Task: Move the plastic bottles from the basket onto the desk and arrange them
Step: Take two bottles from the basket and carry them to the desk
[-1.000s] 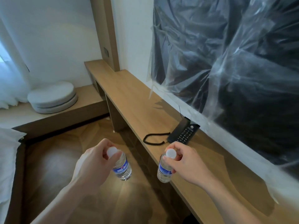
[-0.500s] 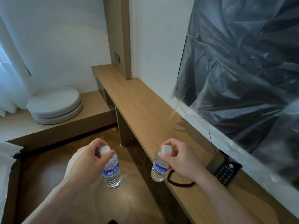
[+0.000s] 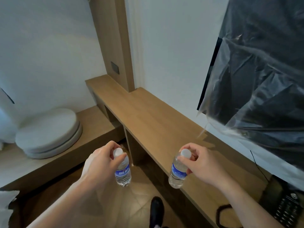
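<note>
My left hand point(image 3: 102, 162) grips the neck of a clear plastic bottle point(image 3: 123, 173) with a white cap and blue label; it hangs upright over the floor, left of the desk's front edge. My right hand point(image 3: 204, 165) pinches a second such bottle point(image 3: 177, 172) by its capped neck, and this one hangs over the front edge of the long wooden desk point(image 3: 156, 122). Neither bottle touches the desk. No basket is in view.
A black telephone point(image 3: 286, 206) with a coiled cord lies on the desk at the lower right. A dark screen wrapped in clear plastic film point(image 3: 263, 76) hangs on the wall above. Round grey cushions point(image 3: 47, 134) sit on a low wooden bench at the left. A dark shoe point(image 3: 157, 209) shows below.
The view has shifted left along the desk, so the telephone slid to the lower right corner. Both hands still carry their bottles, now nearer a bare stretch of desk.
</note>
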{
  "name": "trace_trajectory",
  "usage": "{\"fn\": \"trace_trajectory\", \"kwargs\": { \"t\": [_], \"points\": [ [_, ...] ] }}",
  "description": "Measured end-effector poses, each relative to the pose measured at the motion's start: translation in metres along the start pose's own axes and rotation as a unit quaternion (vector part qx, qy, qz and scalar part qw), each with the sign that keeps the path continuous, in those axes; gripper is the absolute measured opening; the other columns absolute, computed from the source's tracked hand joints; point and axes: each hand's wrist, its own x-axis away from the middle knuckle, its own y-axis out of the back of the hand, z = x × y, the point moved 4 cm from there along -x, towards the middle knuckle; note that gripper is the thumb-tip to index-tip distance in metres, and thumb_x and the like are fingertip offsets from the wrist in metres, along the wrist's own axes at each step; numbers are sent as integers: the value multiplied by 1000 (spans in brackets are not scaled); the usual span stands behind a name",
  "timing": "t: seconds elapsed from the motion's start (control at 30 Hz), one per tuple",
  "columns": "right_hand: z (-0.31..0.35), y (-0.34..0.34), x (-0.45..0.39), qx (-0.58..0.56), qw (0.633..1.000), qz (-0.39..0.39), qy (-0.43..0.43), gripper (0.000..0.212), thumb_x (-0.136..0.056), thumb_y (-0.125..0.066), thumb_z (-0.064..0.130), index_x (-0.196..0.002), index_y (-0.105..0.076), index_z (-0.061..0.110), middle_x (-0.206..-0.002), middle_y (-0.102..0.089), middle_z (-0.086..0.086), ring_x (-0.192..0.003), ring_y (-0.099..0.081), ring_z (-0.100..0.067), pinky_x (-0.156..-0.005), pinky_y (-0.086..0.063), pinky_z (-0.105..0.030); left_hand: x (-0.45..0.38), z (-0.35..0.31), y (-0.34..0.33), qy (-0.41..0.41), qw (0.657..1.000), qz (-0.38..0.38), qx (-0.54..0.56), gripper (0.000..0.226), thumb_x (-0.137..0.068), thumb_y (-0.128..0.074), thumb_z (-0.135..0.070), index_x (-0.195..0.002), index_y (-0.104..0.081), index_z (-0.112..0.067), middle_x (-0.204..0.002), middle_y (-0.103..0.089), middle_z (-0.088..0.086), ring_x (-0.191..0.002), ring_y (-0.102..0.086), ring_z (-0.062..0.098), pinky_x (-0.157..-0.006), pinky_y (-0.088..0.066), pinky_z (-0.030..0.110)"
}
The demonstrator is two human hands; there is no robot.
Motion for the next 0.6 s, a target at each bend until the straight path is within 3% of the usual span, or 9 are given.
{"fn": "trace_trajectory", "kwargs": {
  "t": [0.27,0.6],
  "points": [
    [4,-37,-140,-15,999,-20,-36,15,-92,-82,39,-101,-71,37,-97,-76,12,-90,-77,-12,-69,-67,-28,-151,28,-9,-7,999,20,38,21,-91,-69,-53,-101,-59,-38,-88,-69,-16,-78,-66,3,-56,-45,13],
    [27,-58,-323,15,997,-46,-55,12,-93,-80,39,-99,-71,38,-96,-75,15,-89,-74,-7,-78,-67,-35,-350,50,-1,-36,999,10,7,21,-93,-67,-52,-98,-57,-35,-81,-67,-14,-72,-63,2,-53,-41,19]
  ]
}}
